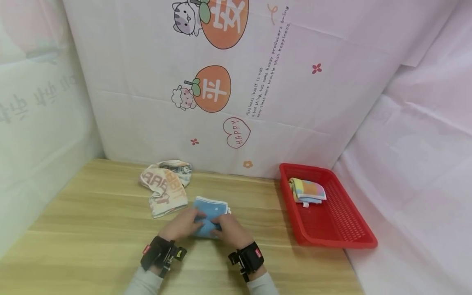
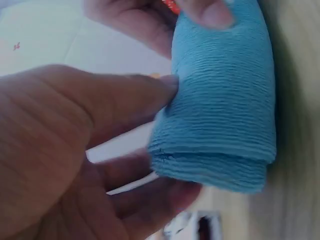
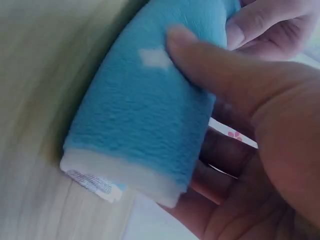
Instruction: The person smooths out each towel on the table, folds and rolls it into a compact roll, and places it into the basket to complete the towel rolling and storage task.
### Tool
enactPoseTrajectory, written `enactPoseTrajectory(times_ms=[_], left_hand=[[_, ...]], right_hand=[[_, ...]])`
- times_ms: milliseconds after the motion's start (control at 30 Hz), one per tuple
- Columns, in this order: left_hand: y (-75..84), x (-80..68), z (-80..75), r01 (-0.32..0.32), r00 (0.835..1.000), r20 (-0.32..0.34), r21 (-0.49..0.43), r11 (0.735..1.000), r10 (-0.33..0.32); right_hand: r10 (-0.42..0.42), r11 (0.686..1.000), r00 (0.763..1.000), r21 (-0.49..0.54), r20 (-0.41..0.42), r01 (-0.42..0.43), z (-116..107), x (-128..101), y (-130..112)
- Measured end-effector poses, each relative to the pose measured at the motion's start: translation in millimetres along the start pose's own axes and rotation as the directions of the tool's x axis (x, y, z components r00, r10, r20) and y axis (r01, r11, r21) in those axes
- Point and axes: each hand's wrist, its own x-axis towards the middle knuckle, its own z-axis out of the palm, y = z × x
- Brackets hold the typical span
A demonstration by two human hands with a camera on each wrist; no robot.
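**Blue cloth pinched between both hands**

While both hands meet over the wooden surface [image 1: 92, 229], the left hand [image 1: 182, 225] and right hand [image 1: 230, 229] each pinch the folded blue cloth [image 1: 210, 213], thumb on top and fingers curled beneath it. The cloth sits near the middle of the surface, just beside a crumpled printed cloth [image 1: 166, 188] and well apart from the red basket [image 1: 346, 241], which holds a folded pastel cloth [image 1: 307, 190]. Judging by its plush nap and rounded fold, the blue cloth looks light, soft and limp, not slippery; gripping its folded edges through all layers should keep the fold from springing open.
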Motion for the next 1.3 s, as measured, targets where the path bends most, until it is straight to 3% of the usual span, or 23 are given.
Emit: enactPoseTrajectory(times_ms=[133,367,467,567,633,700,900,1167,1300], left_hand=[[8.1,-3.0,-2.1,-0.022,0.999,-0.024,0.036,0.999,0.023],[6.4,-3.6,5.8,0.035,0.999,0.040,0.003,0.999,-0.035],[-0.6,0.2,8.4,0.038,0.998,0.049,-0.006,0.999,-0.037],[-5.6,1.7,9.7,0.102,0.993,0.053,-0.019,0.995,-0.101],[-7.3,1.7,10.3,0.153,0.987,0.054,-0.026,0.988,-0.151],[-7.5,1.7,10.9,0.179,0.983,0.042,-0.025,0.984,-0.178],[0.2,6.7,10.7,0.078,0.995,-0.055,-0.004,0.997,-0.078],[5.3,4.0,15.2,-0.012,1.000,-0.009,0.106,0.994,0.013],[2.6,3.2,15.2,0.003,1.000,-0.015,0.132,0.991,-0.001]], right_hand=[[0.019,0.999,1.000,0.050,0.007,-0.019,1.2,-1.6,8.0],[0.021,0.991,0.995,0.128,0.093,-0.033,3.7,-2.4,13.6],[0.041,0.998,0.999,0.038,0.030,-0.042,0.5,-3.4,8.0],[0.046,0.995,0.998,-0.083,-0.032,-0.048,-4.1,-6.3,-0.4],[0.049,0.988,0.998,-0.141,-0.037,-0.054,-4.9,-7.9,-4.9],[0.059,0.989,0.998,-0.136,-0.006,-0.060,-3.7,-8.7,-6.5],[0.087,0.995,0.996,-0.057,0.011,-0.086,0.2,-5.9,7.4],[0.086,0.992,0.995,0.090,0.041,-0.090,1.0,-1.4,23.8],[0.098,0.995,0.995,0.018,-0.027,-0.098,1.2,0.7,16.0]])
